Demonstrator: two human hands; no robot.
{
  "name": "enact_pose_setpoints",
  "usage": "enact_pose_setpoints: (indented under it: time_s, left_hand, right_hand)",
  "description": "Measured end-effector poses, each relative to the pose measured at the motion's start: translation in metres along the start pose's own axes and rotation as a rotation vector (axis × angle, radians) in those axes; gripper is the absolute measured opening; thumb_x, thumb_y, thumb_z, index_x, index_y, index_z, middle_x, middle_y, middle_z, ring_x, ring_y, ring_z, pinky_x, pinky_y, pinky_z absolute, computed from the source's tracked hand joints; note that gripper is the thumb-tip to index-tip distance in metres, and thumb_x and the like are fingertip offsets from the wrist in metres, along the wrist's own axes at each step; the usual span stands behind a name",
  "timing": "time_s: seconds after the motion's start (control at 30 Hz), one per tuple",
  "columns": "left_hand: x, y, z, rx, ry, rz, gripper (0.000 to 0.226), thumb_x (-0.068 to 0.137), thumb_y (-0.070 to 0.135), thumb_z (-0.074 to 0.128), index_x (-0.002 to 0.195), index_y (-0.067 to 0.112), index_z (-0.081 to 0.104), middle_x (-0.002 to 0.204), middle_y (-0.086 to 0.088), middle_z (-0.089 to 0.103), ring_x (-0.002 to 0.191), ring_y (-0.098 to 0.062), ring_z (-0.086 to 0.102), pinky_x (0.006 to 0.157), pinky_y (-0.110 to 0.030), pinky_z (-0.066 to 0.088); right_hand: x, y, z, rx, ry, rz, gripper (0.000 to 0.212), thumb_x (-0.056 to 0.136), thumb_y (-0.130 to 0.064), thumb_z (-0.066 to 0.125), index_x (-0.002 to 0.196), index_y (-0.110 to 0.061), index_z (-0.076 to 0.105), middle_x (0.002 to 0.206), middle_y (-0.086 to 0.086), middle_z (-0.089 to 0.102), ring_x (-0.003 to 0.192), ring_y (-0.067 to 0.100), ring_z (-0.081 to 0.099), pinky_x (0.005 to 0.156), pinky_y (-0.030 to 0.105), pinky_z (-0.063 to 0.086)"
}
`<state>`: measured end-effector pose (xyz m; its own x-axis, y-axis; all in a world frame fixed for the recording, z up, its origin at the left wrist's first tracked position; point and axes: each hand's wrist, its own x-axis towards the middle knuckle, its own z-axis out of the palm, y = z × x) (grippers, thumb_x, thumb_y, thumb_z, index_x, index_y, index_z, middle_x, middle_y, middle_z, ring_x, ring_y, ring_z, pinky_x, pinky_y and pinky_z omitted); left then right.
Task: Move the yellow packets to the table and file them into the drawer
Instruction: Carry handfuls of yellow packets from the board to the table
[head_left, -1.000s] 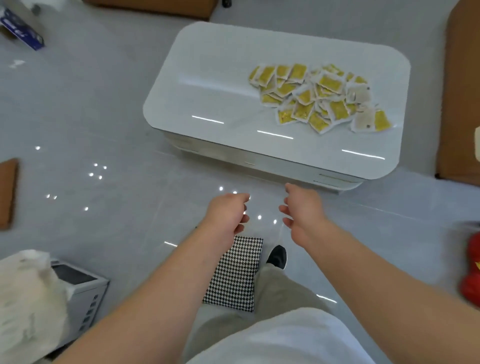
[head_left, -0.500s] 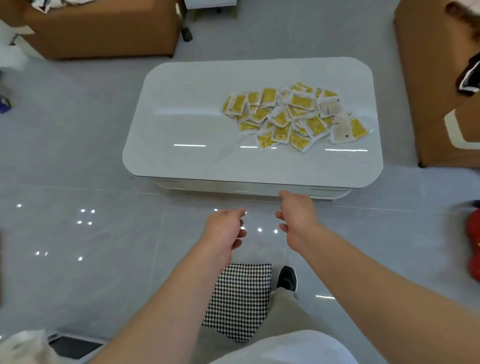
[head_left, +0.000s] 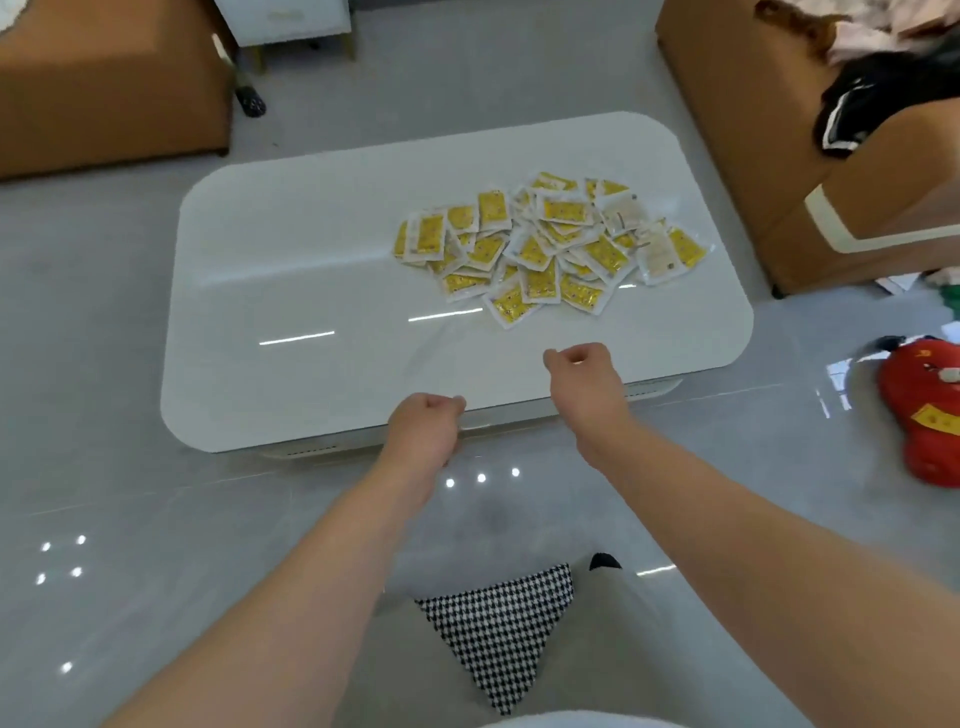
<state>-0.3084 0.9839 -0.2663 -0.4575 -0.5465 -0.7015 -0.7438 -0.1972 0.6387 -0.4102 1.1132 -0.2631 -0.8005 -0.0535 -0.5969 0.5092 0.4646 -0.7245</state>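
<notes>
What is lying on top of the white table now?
A heap of yellow packets lies on the table, toward its right side. They overlap, so the lower packets are partly hidden.

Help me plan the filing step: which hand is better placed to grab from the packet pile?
Right, probably. The right hand hangs over the table's near edge, nearer the yellow packets heaped on the table's right half; the left hand is at the edge, farther off. Both hold nothing.
</notes>
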Motion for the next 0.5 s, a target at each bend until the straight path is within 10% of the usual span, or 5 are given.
enact_pose_setpoints:
  time_s: [0.5]
  left_hand:
    - [0.235,-0.095,0.079,0.447,0.226,0.45,0.011,0.094,0.033,0.059,0.1,0.023,0.059,0.088,0.006,0.06,0.073,-0.004,0.055,0.057,-0.021,0.037]
  right_hand:
    - [0.218,0.129,0.103,-0.373,-0.053,-0.465,0.018,0.098,-0.032,0.059,0.112,-0.025,0.05,0.111,0.001,0.056,0.088,0.016,0.06,0.079,0.035,0.051]
